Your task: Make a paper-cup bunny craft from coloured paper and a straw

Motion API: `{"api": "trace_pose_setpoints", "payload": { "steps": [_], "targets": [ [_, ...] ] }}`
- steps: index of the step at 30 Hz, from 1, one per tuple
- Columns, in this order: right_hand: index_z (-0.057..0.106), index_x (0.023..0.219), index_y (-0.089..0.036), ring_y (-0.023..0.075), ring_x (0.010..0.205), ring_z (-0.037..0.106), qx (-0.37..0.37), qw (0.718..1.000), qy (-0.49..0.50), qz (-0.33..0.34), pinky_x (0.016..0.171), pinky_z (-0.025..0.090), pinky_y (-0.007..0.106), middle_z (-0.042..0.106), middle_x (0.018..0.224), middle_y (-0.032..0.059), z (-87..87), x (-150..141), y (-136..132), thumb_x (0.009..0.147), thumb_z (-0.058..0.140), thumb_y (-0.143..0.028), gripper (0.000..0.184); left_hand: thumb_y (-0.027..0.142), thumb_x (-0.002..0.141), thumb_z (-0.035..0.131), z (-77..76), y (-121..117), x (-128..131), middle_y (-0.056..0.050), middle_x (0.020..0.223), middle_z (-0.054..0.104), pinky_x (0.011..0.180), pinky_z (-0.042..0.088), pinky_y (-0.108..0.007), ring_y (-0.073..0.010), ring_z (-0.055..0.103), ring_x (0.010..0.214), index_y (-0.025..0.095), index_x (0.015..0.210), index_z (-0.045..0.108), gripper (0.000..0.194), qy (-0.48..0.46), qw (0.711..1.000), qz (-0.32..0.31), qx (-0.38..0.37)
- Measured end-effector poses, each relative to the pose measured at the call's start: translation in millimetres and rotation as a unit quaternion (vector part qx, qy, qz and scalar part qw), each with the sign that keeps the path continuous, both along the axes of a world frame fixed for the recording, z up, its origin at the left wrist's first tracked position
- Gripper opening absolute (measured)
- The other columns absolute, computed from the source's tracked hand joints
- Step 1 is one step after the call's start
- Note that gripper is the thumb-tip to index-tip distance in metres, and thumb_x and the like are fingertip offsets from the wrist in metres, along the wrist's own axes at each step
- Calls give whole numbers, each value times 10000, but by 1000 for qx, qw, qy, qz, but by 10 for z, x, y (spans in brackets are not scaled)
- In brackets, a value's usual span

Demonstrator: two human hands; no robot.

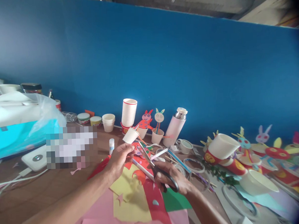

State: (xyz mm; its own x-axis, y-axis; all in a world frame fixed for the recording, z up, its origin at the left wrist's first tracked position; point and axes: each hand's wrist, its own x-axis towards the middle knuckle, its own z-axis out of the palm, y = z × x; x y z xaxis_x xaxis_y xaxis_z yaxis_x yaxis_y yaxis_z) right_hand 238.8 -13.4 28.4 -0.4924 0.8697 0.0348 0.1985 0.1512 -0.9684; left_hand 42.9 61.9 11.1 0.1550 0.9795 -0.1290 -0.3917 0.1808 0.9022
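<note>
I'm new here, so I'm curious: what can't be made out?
All in the head view:
Whatever lies under the mosaic patch: pixelated.
What the left hand pinches, if anything: too small, partly covered.
Details of paper rabbits, far right: blurred.
Left end of the blue package: cut by the edge.

brown table (61, 193), pink paper (100, 208), flask (174, 129)

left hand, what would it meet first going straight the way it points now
The left hand would probably meet the scissors held in the right hand first; depth is hard to judge here.
</note>
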Motion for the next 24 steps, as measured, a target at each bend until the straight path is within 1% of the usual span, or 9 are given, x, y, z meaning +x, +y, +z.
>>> {"api": "trace_pose_setpoints", "payload": {
  "steps": [2,7,15,20,24],
  "targets": [
    [511,797,-155,86,447,459,-6,1000,0,-2,433,338,190,515,538,-25,-1,-2,2,793,507,-504,349,254,601,682,4,-2,2,9,596,589,465,388,-160,-63,498,514,135,645,569,169,2,1000,-2,1],
    [524,857,-151,87,447,459,-11,1000,-1,-5,428,330,187,523,544,-23,-16,15,2,790,520,-500,356,256,601,673,11,23,-3,23,568,564,444,373,-161,-60,482,498,132,630,571,163,-5,1000,13,13],
    [527,853,-161,91,454,463,-28,1000,2,-11,434,344,199,518,549,-25,-62,-1,5,787,524,-500,345,278,603,681,-49,45,-8,1,617,602,458,391,-170,-79,518,542,137,668,583,183,3,1000,5,13],
    [521,830,-159,87,456,463,-26,999,1,-26,431,351,195,513,549,-25,-82,-53,5,782,531,-500,344,293,617,665,-41,-20,36,-1,608,588,440,375,-175,-81,502,521,135,647,577,185,17,1000,-11,23],
    [516,838,-153,78,424,437,-21,999,21,-46,410,344,194,482,532,-38,-126,-137,2,758,533,-542,398,295,632,647,-32,-102,92,-9,598,574,426,354,-175,-76,482,493,122,660,584,186,38,998,-36,17]
  ]
}}
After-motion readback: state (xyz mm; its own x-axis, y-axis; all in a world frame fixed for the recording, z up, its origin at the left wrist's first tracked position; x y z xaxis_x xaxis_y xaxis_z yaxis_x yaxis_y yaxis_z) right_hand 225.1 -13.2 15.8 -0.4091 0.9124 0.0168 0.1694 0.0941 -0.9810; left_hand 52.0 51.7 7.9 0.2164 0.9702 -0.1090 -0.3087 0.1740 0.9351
